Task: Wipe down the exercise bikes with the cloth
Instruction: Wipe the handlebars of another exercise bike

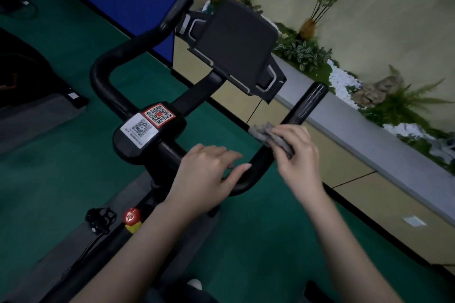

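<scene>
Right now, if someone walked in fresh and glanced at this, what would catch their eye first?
Probably the black handlebar of the exercise bike filling the middle, with the right hand pressing a grey cloth around its right arm while the left hand rests on the crossbar. Next, the red and white QR stickers on the hub stand out. Behind, the dark console tilts above the bar, with a planter of green plants at right.

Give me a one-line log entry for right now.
step: wiping right handlebar | right hand: grips cloth on bar | left hand: rests on bar bend, fingers relaxed | left handlebar: untouched
</scene>
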Motion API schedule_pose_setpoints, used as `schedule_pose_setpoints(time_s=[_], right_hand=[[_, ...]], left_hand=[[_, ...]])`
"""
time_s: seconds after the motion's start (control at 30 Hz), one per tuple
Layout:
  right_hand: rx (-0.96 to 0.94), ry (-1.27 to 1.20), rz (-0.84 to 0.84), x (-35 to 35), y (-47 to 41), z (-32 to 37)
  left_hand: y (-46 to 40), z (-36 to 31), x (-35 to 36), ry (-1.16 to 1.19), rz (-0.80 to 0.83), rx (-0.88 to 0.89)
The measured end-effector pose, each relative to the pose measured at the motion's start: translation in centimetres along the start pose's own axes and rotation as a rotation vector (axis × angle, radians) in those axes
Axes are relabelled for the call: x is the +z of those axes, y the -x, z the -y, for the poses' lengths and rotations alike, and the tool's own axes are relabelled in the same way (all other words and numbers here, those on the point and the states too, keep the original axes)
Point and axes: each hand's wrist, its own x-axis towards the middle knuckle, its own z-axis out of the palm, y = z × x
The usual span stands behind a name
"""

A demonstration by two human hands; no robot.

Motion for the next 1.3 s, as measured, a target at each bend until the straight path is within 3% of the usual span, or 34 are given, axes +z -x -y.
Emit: schedule_pose_setpoints(time_s=[0.13,0.27,0.37,0.53,0.67,0.83,0.93,1.07,1.3], right_hand=[[0.146,-0.076,-0.355,2.5,2.9,0.8],[0.210,-0.137,-0.466,3.7,4.4,0.8],[0.366,-0.197,-0.544,3.5,3.6,-0.3],[0.452,-0.336,-0.527,4.2,5.7,1.8],[0.740,-0.525,-0.459,4.9,6.1,0.8],[1.039,-1.153,-0.273,4.4,4.8,2.3],[1.095,-1.366,-0.199,3.7,5.3,2.9],[1.065,-1.408,-0.212,3.2,5.9,2.7],[1.093,-1.305,-0.475,3.6,5.8,3.9]], left_hand=[[-0.8,-2.1,1.2,-0.033,0.027,-0.036],[-1.1,-2.9,1.8,-0.038,0.063,-0.074],[-1.0,-3.0,1.7,-0.030,0.077,-0.106],[-0.9,-3.1,1.8,-0.090,0.054,-0.112],[-0.8,-3.0,1.8,-0.101,0.045,-0.101],[-0.7,-3.0,1.7,-0.105,0.041,-0.094],[-0.7,-3.1,1.6,-0.094,0.043,-0.091],[-0.7,-3.1,1.5,-0.100,0.056,-0.085],[-0.6,-3.1,1.3,-0.126,0.065,-0.069]])
